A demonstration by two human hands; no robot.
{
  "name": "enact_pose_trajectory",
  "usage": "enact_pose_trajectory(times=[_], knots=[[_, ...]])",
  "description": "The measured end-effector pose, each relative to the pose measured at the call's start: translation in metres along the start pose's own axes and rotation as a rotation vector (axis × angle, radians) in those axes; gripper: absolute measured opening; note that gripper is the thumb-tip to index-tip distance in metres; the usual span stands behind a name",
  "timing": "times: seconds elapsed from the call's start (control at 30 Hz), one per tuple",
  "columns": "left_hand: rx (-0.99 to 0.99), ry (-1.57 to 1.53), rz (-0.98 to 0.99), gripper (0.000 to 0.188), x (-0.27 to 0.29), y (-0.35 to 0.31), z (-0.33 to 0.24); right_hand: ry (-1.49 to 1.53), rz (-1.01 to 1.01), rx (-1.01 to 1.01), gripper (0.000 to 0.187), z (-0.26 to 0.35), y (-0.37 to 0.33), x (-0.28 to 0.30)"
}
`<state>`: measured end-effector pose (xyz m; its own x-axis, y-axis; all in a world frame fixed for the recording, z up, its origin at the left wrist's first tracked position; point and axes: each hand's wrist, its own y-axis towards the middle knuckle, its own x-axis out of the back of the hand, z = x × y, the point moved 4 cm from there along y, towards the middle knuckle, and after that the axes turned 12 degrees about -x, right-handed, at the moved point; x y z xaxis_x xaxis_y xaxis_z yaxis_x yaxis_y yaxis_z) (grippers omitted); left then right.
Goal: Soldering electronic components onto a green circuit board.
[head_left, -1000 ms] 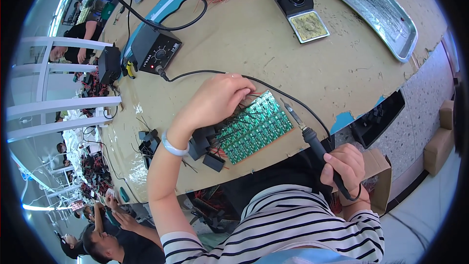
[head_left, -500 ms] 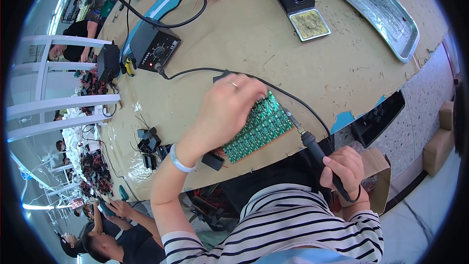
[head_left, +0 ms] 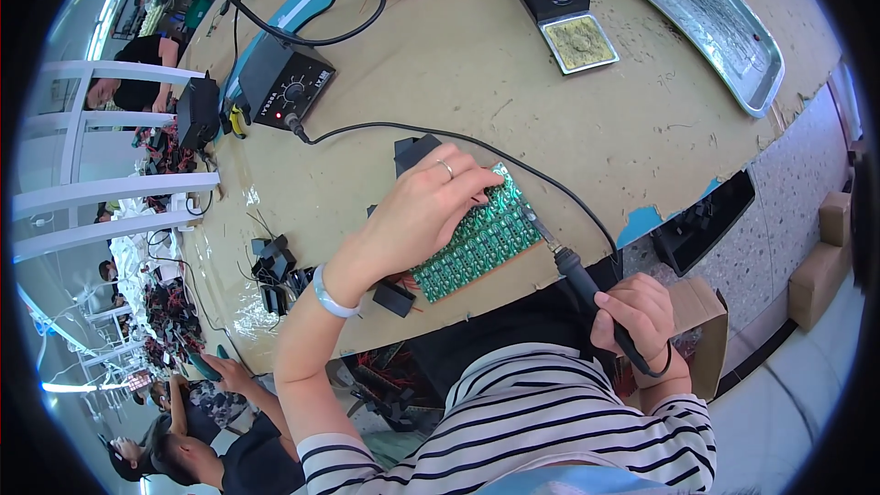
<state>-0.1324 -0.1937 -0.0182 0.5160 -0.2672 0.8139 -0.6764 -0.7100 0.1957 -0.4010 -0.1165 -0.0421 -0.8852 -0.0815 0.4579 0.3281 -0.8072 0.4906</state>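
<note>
A green circuit board (head_left: pixel 477 243) lies near the front edge of the brown work table (head_left: pixel 477 64). My left hand (head_left: pixel 422 211) rests on top of the board, fingers spread over its far side, and covers part of it. My right hand (head_left: pixel 637 312) grips the black handle of a soldering iron (head_left: pixel 573 266), whose tip touches the board's right edge. A black cable runs from the iron to the black soldering station (head_left: pixel 282 87) at the back left.
A black iron stand with a sponge tray (head_left: pixel 559 0) and a long metal tray (head_left: pixel 692 23) sit at the back. Small black parts (head_left: pixel 275 266) lie left of the board. Cardboard boxes (head_left: pixel 825 257) stand on the floor at right. Other people work at left.
My left hand has slid from the board's left end across its top, toward the right. The right hand and iron have stayed almost still.
</note>
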Motion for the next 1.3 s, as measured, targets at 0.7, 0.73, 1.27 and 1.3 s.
enact_pose_trajectory(times=[0.7, 0.73, 1.27, 1.3], knots=[[0.033, -0.084, -0.115, 0.031, 0.016, -0.004, 0.006, 0.016, 0.004, -0.026, 0.014, 0.001, 0.001, 0.000], [-0.043, -0.025, -0.092, 0.027, 0.014, -0.002, 0.002, 0.015, 0.005, -0.026, 0.014, 0.000, 0.001, 0.001], [-0.118, 0.187, 0.040, 0.018, -0.002, 0.008, -0.005, 0.027, 0.029, 0.003, 0.028, -0.004, 0.005, -0.008], [-0.119, 0.198, 0.052, 0.018, -0.003, 0.009, -0.006, 0.019, 0.029, 0.012, 0.028, -0.004, 0.005, -0.008]])
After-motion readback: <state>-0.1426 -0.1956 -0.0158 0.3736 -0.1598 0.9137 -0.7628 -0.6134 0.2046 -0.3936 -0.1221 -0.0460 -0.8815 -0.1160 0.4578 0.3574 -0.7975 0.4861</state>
